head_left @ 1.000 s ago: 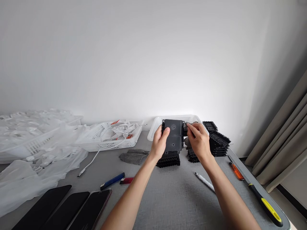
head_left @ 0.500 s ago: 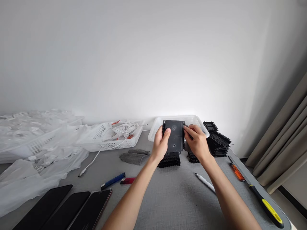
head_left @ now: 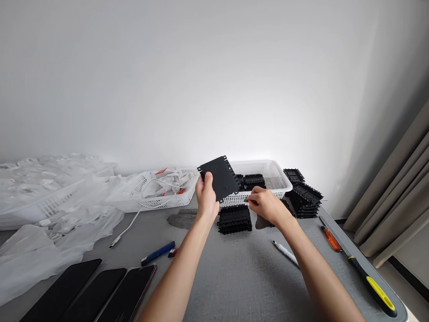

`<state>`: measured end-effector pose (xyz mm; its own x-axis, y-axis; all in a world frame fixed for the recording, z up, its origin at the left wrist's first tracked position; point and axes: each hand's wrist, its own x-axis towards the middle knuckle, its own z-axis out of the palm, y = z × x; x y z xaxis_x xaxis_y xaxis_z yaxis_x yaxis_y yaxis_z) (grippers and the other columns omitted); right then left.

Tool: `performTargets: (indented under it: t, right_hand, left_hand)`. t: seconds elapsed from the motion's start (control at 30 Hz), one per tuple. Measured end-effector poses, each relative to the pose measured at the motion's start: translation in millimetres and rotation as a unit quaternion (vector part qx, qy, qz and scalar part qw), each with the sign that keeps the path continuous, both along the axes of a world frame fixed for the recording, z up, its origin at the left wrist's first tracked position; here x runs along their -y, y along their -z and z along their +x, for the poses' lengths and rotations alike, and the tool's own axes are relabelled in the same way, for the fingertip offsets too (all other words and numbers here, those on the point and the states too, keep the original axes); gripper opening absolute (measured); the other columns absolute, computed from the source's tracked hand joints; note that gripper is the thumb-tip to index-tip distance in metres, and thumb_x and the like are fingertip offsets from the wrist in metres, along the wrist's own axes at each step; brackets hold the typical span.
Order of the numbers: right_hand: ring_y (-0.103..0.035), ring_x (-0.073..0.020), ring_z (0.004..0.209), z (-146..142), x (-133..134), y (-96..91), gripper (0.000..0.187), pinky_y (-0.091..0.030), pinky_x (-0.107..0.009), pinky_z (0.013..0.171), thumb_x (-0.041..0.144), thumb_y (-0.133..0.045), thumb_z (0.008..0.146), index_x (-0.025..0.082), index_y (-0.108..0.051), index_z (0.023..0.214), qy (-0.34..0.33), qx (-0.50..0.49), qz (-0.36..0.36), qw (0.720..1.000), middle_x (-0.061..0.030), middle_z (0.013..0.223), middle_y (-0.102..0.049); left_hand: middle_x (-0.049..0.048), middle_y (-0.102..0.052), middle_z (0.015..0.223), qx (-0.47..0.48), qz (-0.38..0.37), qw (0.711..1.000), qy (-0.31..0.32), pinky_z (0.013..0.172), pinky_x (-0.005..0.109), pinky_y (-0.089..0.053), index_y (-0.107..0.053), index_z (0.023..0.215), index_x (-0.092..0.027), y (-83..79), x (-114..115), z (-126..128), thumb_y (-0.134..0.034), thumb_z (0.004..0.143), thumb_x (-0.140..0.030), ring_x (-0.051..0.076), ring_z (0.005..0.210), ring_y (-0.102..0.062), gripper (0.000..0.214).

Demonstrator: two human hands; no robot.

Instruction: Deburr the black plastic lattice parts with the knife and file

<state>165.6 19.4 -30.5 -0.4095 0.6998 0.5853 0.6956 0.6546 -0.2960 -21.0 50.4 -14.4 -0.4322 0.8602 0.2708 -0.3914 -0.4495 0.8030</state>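
My left hand [head_left: 207, 197] grips a flat black plastic plate [head_left: 221, 179] by its left edge, thumb across its face. The plate is tilted, with notched sides and corner tabs. To its right and apart from it, my right hand [head_left: 267, 205] is closed in a pinch; a small dark bit shows at the fingertips, too small to name. Below and between the hands, a stack of black plastic plates [head_left: 234, 219] lies on the table. Behind them stands a white basket [head_left: 284, 179] with more black plates [head_left: 254, 180] inside.
More black plates [head_left: 305, 203] are stacked at the right. A white marker [head_left: 285, 252], an orange cutter [head_left: 331, 239] and a knife with a yellow-black handle [head_left: 377, 290] lie nearby. Left are three phones [head_left: 94, 293], a blue cutter [head_left: 158, 253], and a basket of cables [head_left: 134, 206].
My left hand has moved left and tilted the plate. My right hand has come away from the plate's right edge, moving down and left, uncovering the basket and the stack.
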Motion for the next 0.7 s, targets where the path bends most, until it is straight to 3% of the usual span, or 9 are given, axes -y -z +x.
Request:
performTargets:
  t: [0.07,0.13,0.23,0.37,0.57,0.7]
  right_hand:
    - [-0.067,-0.0159,0.071,5,-5,2.9,0.026,-0.053,-0.027,0.063,0.011,-0.054,0.093,0.018,-0.079,0.093,0.065,-0.057,0.000,0.996,-0.0076,0.092,-0.067]
    - [-0.068,-0.0191,0.079,6,-7,2.6,0.027,-0.055,-0.030,0.069,0.015,-0.052,0.095,0.018,-0.077,0.105,0.103,-0.155,0.054,0.981,-0.0097,0.097,-0.068]
    - [-0.068,-0.0219,0.089,-4,-2,-1.0,0.029,-0.057,-0.034,0.078,0.023,-0.051,0.098,0.021,-0.073,0.117,0.081,-0.245,0.135,0.957,-0.0108,0.103,-0.068]
    - [-0.067,-0.0213,0.086,-33,12,2.0,0.034,-0.058,-0.033,0.074,0.024,-0.047,0.100,0.021,-0.068,0.127,0.043,-0.205,0.118,0.971,-0.0121,0.105,-0.066]
    - [-0.065,-0.0183,0.080,-47,17,8.2,0.035,-0.057,-0.029,0.070,0.018,-0.046,0.099,0.022,-0.069,0.125,-0.052,-0.094,0.086,0.990,-0.0103,0.103,-0.064]
    - [-0.064,-0.0194,0.079,-30,6,6.8,0.035,-0.055,-0.030,0.067,0.015,-0.045,0.098,0.021,-0.071,0.121,0.023,-0.107,0.109,0.988,-0.0113,0.099,-0.065]
  left_hand:
    - [0.0054,-0.073,0.107,-0.024,0.008,1.000,0.011,0.090,0.033,-0.055,-0.065,0.100,-0.024,3.5,-3,-2,-0.076,0.071,-0.059,0.023,0.105,-0.067,0.047]
    - [0.0066,-0.072,0.111,-0.067,0.019,0.998,0.011,0.096,0.034,-0.052,-0.065,0.103,-0.022,8.8,-6,-1,-0.073,0.074,-0.060,0.023,0.109,-0.066,0.048]
    - [0.0079,-0.070,0.118,-0.160,0.040,0.986,-0.003,0.103,0.035,-0.047,-0.065,0.108,-0.021,17.2,-6,6,-0.065,0.081,-0.062,0.023,0.114,-0.063,0.049]
    - [0.0088,-0.067,0.124,-0.220,0.045,0.974,-0.003,0.108,0.037,-0.042,-0.063,0.114,-0.022,25.2,1,21,-0.058,0.086,-0.062,0.025,0.121,-0.059,0.049]
    - [0.0087,-0.062,0.135,-0.143,-0.024,0.989,-0.017,0.112,0.037,-0.039,-0.061,0.120,-0.024,33.1,0,22,-0.056,0.087,-0.063,0.026,0.136,-0.050,0.051]
    - [0.0081,-0.062,0.136,-0.113,0.004,0.994,-0.007,0.108,0.036,-0.045,-0.059,0.126,-0.027,36.4,-8,15,-0.057,0.087,-0.064,0.025,0.133,-0.053,0.055]
